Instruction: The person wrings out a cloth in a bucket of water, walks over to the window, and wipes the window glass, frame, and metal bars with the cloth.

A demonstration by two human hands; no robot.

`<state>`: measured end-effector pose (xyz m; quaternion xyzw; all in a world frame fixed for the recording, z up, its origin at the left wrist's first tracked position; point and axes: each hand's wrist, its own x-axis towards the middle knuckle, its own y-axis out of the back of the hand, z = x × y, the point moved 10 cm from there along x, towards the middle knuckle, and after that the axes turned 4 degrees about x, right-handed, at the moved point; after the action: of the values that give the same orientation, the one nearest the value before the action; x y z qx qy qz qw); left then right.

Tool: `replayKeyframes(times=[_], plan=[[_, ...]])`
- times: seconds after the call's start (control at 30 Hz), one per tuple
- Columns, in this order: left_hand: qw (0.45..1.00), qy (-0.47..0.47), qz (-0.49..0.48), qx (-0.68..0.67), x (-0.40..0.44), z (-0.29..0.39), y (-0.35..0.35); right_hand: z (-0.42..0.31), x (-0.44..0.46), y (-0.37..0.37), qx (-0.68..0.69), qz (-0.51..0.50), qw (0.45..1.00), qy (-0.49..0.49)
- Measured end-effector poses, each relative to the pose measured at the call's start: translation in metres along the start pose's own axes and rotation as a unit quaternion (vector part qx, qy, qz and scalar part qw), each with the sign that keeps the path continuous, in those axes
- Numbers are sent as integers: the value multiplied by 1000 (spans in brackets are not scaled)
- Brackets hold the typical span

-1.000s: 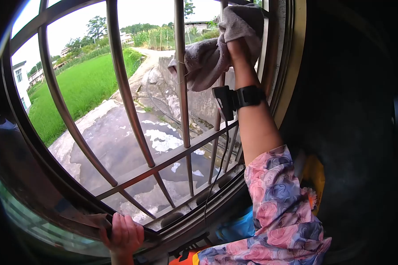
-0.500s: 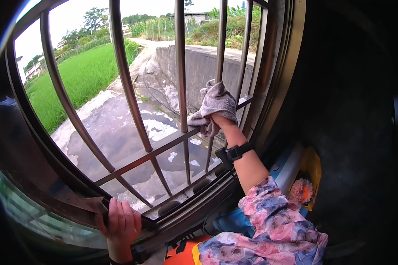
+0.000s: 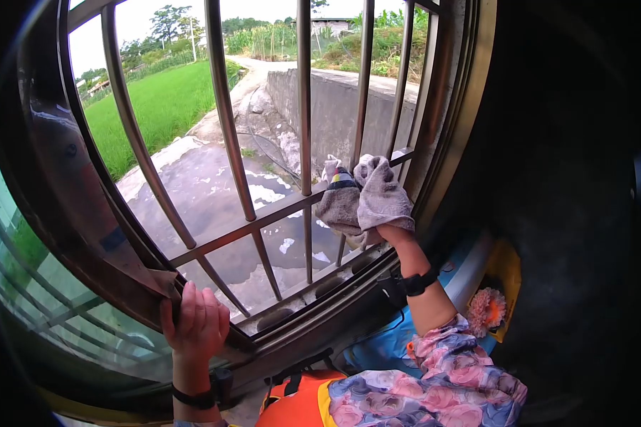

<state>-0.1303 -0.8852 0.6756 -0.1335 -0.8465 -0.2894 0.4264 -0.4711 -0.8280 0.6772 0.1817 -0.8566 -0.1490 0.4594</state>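
A greyish towel (image 3: 386,203) covers most of my right hand (image 3: 395,232), which holds it against the horizontal rail of the metal window bars (image 3: 292,206). A dark and yellow striped patch shows on the towel's left part. The towel hides the fingers of that hand. At lower left, my left hand (image 3: 196,320) grips the edge of the dark sliding window frame (image 3: 139,285), its fingers close together over the edge. A dark band circles each wrist.
Beyond the bars lie wet concrete ground (image 3: 206,192), a grey wall (image 3: 335,107) and a green field (image 3: 164,107). Below my right arm are a blue object (image 3: 388,341) and a pink flower-like thing (image 3: 486,312) beside something yellow. Window glass (image 3: 57,306) stands at the left.
My right hand and the towel have moved down and to the right along the bars, and the towel's striped patch now shows. My left hand stays on the frame. The view has shifted slightly.
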Motion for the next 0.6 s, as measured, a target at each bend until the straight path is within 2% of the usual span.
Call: replayKeyframes(times=[0.03,0.07,0.1,0.13,0.2,0.23,0.3,0.37,0.4,0.47,0.53,0.6], plan=[[1000,0,-4,0,-1,2,-2,8,-17,0,1,-4,1000,-2],[1000,6,0,4,-1,1,-3,30,-34,-2,230,7,967,-112],[1000,12,5,8,0,0,-1,46,-49,-13,443,20,870,-216],[1000,10,1,8,1,2,0,47,-56,-10,444,19,868,-220],[995,55,-29,-76,8,8,6,31,-65,-15,622,-17,732,-277],[987,78,-33,-136,11,14,11,24,-69,-14,654,-28,699,-288],[948,51,-33,-312,2,54,9,18,-75,-16,672,-38,680,-292],[869,60,-121,-476,-17,99,-26,20,-85,-16,668,-38,682,-295],[813,82,-194,-543,-30,118,-49,23,-92,-16,660,-36,689,-296],[699,143,-281,-642,-73,158,-94,28,-106,-14,639,-30,709,-299],[452,290,-409,-738,-113,203,-128,37,-125,-7,604,-17,738,-300],[365,234,-458,-777,-132,244,-137,46,-146,3,562,-2,770,-303]])
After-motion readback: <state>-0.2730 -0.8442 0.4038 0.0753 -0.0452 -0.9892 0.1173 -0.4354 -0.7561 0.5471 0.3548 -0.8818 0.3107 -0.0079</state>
